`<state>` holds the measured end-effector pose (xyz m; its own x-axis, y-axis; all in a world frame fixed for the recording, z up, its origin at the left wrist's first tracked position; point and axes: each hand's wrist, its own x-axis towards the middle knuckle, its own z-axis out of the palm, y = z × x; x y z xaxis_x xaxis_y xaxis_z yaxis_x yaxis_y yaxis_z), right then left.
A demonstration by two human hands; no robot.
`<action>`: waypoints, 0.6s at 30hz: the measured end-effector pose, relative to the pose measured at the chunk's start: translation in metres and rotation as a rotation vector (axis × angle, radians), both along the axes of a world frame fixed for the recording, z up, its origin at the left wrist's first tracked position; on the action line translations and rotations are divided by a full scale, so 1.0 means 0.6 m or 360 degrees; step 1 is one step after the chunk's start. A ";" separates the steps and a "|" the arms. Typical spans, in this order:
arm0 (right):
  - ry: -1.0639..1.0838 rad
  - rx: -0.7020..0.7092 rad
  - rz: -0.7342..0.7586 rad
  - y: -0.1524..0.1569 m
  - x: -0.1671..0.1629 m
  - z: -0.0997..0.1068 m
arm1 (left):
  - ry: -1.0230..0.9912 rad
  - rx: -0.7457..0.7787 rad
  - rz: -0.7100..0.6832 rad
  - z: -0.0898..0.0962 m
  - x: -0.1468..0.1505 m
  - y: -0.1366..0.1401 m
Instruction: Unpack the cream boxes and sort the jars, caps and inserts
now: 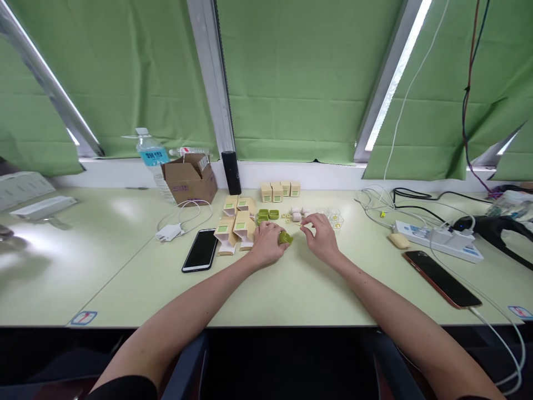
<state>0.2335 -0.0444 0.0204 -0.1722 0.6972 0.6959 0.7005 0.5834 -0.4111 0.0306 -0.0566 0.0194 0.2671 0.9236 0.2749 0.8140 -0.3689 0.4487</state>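
Observation:
My left hand (267,244) is closed on a small green container (285,238), held just above the table. To its right, my right hand (320,236) pinches a thin, small yellowish piece (298,224), too small to name. Behind the hands sit several green containers (263,214) of the same colour. Small yellow pieces (286,217) and pale pink rounded pieces (296,215) lie beside them. Clear plastic cups (334,217) stand beyond my right hand. Open cream cartons (227,230) lie against the left hand's far side.
Closed cream boxes (277,191) line the back. At left are a black phone (200,250), a charger (169,232), a cardboard box (189,180), a water bottle (154,158) and a black cylinder (231,172). A power strip (437,243), cables and another phone (441,279) occupy the right.

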 end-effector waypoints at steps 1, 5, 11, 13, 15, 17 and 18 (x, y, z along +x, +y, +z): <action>-0.0001 -0.0041 -0.0016 0.005 0.002 0.001 | 0.0053 0.0012 0.0001 0.001 0.000 -0.001; -0.0237 -0.0216 -0.0163 0.036 -0.007 0.013 | 0.0195 0.0028 -0.0005 0.004 0.002 -0.006; -0.0940 -0.0310 -0.0183 0.094 -0.063 0.035 | 0.0296 0.0186 -0.0042 0.011 -0.004 -0.006; -0.0991 -0.0314 -0.0169 0.109 -0.084 0.035 | 0.0313 0.0218 -0.0090 0.013 -0.010 -0.003; -0.1043 -0.0320 -0.0163 0.120 -0.099 0.031 | 0.0315 0.0222 -0.0127 0.013 -0.015 0.002; -0.1090 -0.0326 -0.0161 0.126 -0.108 0.026 | 0.0277 0.0219 -0.0155 0.013 -0.021 0.007; -0.1108 -0.0330 -0.0165 0.127 -0.109 0.024 | 0.0246 0.0215 -0.0172 0.012 -0.023 0.010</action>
<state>0.1680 0.0320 0.0346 -0.4524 0.8393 0.3015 0.8870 0.4585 0.0549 0.0168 -0.0505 0.0266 0.4109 0.8450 0.3422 0.8216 -0.5059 0.2627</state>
